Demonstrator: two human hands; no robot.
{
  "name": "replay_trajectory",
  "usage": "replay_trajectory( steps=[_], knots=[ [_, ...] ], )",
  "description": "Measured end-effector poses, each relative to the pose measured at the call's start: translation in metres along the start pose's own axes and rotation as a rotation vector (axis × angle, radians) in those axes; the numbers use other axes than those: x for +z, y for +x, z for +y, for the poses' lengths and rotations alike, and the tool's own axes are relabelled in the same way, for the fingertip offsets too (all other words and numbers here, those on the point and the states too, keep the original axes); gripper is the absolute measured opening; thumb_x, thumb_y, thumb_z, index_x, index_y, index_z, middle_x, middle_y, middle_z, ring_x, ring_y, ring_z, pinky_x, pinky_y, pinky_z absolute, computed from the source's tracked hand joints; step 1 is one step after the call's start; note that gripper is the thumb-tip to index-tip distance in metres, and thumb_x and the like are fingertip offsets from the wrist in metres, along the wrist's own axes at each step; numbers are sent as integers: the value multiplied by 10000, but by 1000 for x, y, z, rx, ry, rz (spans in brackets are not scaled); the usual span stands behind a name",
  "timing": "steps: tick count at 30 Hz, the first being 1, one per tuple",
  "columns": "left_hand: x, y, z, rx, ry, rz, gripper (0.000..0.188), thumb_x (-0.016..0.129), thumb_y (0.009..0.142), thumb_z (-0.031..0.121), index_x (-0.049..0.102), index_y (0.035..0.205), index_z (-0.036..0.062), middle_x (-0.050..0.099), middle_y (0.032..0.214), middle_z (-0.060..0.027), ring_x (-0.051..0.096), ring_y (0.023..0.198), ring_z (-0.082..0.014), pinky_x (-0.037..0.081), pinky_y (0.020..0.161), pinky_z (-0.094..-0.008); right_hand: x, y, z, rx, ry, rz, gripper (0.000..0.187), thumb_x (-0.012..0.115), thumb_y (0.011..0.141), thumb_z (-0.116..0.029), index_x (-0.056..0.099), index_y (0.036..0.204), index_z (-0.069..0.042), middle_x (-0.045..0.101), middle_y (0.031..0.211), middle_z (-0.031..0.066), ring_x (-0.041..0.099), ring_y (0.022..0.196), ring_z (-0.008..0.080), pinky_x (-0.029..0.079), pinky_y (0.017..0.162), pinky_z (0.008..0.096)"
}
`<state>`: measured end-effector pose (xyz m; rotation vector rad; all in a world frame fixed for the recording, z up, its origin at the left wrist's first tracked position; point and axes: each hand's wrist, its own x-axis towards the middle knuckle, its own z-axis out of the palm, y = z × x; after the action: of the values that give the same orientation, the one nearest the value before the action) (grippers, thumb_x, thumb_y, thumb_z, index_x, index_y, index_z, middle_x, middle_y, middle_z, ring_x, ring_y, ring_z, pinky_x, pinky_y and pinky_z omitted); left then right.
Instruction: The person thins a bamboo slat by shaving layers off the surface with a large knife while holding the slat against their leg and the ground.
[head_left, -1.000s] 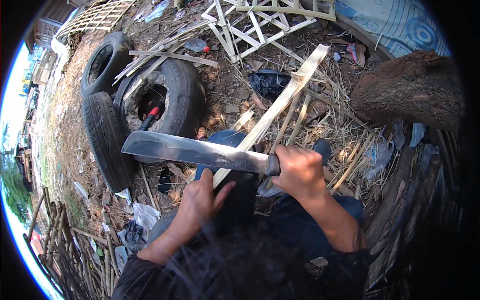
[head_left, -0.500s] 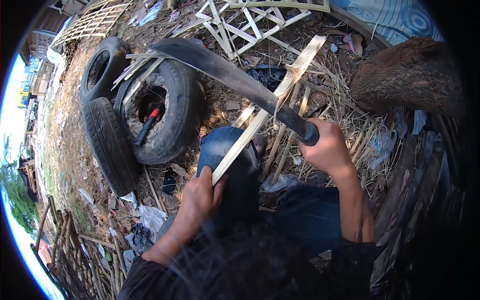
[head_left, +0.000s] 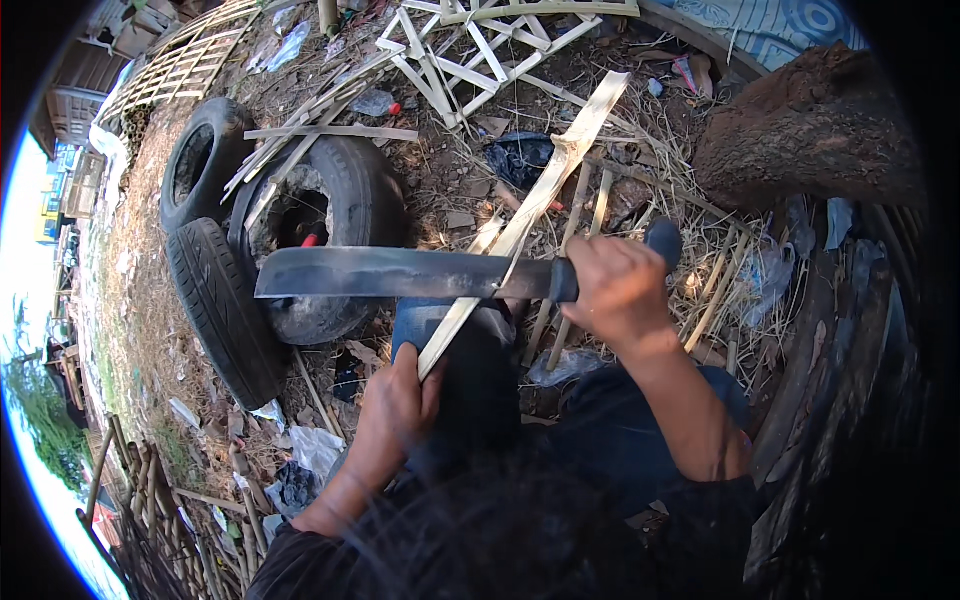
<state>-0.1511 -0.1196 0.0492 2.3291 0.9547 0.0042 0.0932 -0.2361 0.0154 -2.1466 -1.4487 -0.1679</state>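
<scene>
Machete (head_left: 390, 273) crosses over pale strip (head_left: 534, 203)! Right hand (head_left: 622, 290), fingers clenched round handle (head_left: 663, 243); left hand (head_left: 393, 415), fingers pinching strip's lower end.

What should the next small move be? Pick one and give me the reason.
Probably have the right grip ease the knife along the strip, away from the left grip: the blade crosses over the strip, the left grip holds its near end, and a ragged, peeled patch shows farther up.
</scene>
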Motion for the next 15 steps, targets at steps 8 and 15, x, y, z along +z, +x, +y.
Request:
replay_trajectory(
  steps=[8,15],
  knots=[
    [-4,2,-6,-1,4,16,222,560,929,145,474,818,-26,537,628,-274,561,634,-486,403,530,-496,-77,-14,135,842,-10,245,101,629,743,-104,604,741,-7,601,624,138,607,594,283,455,597,402],
    [-3,3,-5,-51,1,13,266,561,937,170,471,775,-22,522,623,-274,551,646,-490,399,525,-491,-46,-6,55,530,301,161,118,659,704,-71,558,707,-10,544,568,105,564,504,238,421,527,365]
  ],
)
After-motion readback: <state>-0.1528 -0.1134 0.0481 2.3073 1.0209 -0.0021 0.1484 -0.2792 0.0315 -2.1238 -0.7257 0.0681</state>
